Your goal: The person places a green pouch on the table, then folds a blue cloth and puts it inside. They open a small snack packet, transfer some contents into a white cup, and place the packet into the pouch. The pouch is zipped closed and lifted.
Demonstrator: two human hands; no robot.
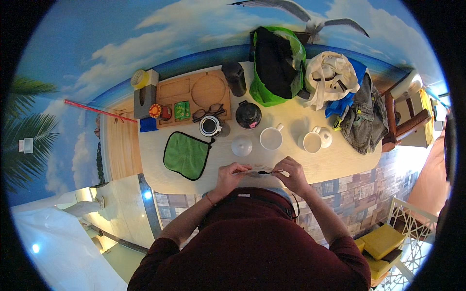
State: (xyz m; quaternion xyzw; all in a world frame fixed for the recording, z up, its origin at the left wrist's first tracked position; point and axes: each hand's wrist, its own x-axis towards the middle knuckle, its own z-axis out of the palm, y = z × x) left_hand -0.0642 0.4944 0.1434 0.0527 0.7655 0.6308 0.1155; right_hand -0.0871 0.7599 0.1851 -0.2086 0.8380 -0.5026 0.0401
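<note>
My left hand (pixel 230 177) and my right hand (pixel 293 174) pinch opposite ends of a small clear packet (pixel 256 171) with something dark inside, held over the table's near edge. Beyond it stand a white mug (pixel 271 139) and, to the right, a second white mug (pixel 312 142) with a white lid (pixel 325 137) beside it. Another white lid (pixel 241 146) lies just left of the first mug. A green cloth with black edging (pixel 186 155) is spread out left of my left hand. What the packet holds is too small to tell.
Behind are a wooden tray (pixel 174 87) with eyeglasses (pixel 208 112), a metal-rimmed container (pixel 210 126), a black lidded vessel (pixel 248 115) and a black tumbler (pixel 235 79). A green bag (pixel 257 87), a cream cloth bag (pixel 329 72) and a grey denim garment (pixel 364 116) occupy the right side.
</note>
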